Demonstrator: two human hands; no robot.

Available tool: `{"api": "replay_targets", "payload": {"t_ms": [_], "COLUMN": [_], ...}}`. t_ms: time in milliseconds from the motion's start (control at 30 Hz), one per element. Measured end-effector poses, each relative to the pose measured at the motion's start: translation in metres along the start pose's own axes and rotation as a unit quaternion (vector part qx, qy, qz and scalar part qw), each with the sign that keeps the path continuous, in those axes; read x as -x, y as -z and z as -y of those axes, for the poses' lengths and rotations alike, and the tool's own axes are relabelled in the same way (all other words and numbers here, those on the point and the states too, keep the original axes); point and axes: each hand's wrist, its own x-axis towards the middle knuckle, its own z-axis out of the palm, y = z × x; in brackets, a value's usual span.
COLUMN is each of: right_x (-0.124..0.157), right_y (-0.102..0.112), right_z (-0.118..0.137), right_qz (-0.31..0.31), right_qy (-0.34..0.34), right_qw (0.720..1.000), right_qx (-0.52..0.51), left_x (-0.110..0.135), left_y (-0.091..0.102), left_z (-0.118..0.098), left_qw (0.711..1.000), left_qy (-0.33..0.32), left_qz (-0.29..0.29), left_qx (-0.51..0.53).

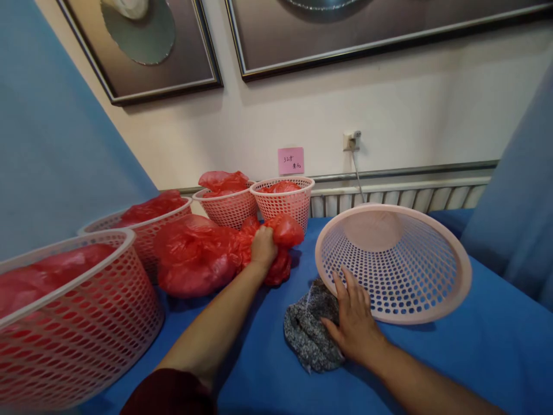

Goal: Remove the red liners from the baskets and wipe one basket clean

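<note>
My left hand is closed on a crumpled red plastic bag at the edge of a pile of red bags on the blue table. My right hand lies with fingers stretched out against the near rim of an empty pink perforated basket, which lies tipped on its side with its opening toward me. Under and beside that hand sits a grey speckled cloth.
Several pink baskets lined with red bags stand along the left and back: a big one at near left, others by the wall. A radiator, a wall socket with cord and a pink note are behind.
</note>
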Motion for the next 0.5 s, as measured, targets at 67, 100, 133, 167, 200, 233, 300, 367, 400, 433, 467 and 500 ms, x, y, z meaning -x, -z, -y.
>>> {"api": "replay_targets", "payload": {"t_ms": [67,100,133,167,200,233,300,367,400,433,467,500], "right_x": [-0.004,-0.005,-0.007,-0.008,-0.008,-0.008,-0.008,-0.008,-0.008,-0.009,-0.009,-0.01], "right_y": [-0.002,-0.001,0.0,0.002,0.004,0.006,0.008,0.009,0.009,0.009,0.009,0.008], "right_z": [-0.002,-0.003,-0.003,-0.002,-0.002,-0.001,0.001,0.001,0.001,0.001,0.001,0.0], "right_qz": [0.086,0.118,0.138,0.148,0.152,0.153,0.159,0.167,0.171,0.174,0.175,0.175], "right_qy": [-0.036,-0.041,-0.041,-0.036,-0.031,-0.028,-0.027,-0.029,-0.03,-0.031,-0.031,-0.031], "right_qw": [0.996,0.992,0.99,0.988,0.988,0.988,0.987,0.986,0.985,0.984,0.984,0.984], "right_qx": [0.0,-0.001,0.001,0.004,0.006,0.008,0.009,0.006,0.004,0.003,0.001,0.0], "left_x": [-0.013,-0.02,-0.028,-0.036,-0.043,-0.05,-0.059,-0.063,-0.063,-0.062,-0.061,-0.058], "left_y": [0.02,0.03,0.039,0.047,0.054,0.059,0.063,0.058,0.053,0.046,0.037,0.028], "left_z": [0.01,0.015,0.021,0.027,0.032,0.038,0.049,0.058,0.061,0.062,0.063,0.063], "left_qw": [0.998,0.996,0.994,0.99,0.987,0.985,0.983,0.985,0.986,0.988,0.99,0.99], "left_qy": [0.026,0.04,0.053,0.065,0.075,0.081,0.082,0.07,0.062,0.055,0.048,0.04], "left_qz": [-0.05,-0.076,-0.101,-0.122,-0.141,-0.154,-0.165,-0.158,-0.15,-0.139,-0.129,-0.121], "left_qx": [0.0,0.0,0.001,0.002,0.004,0.006,0.012,0.019,0.025,0.033,0.043,0.058]}}
